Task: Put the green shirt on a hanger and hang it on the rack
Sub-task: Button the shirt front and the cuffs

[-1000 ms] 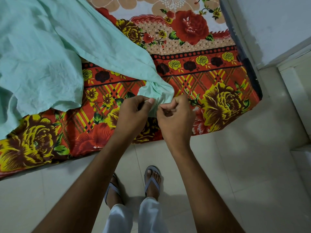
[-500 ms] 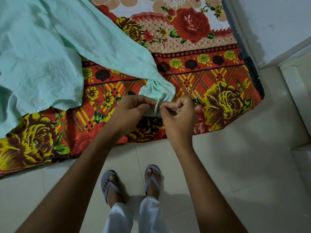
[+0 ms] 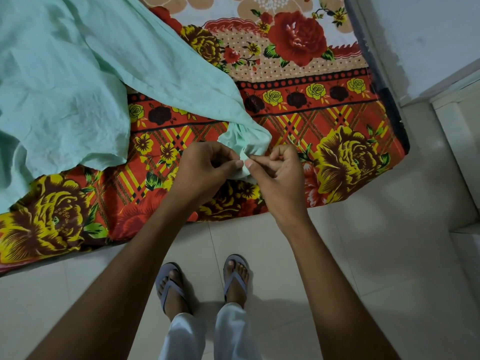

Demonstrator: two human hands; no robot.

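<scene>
Head view, near first: I see sandalled feet (image 3: 202, 284) on tiled floor (image 3: 363, 255) below hands. Left hand (image 3: 205, 168) and right hand (image 3: 276, 168) both pinch bunched sleeve cuff (image 3: 245, 146) between fingertips, knuckles almost touching. Beyond hands, green shirt (image 3: 65, 81) spreads up-left across floral bedsheet (image 3: 324, 120). No hanger or rack in sight. Judge step: straightening sleeve, still prep. Next move needs cuff worked out, then hanger fetched. Versus half second ago: hands sit slightly farther apart, cuff drawn out more between them.
</scene>
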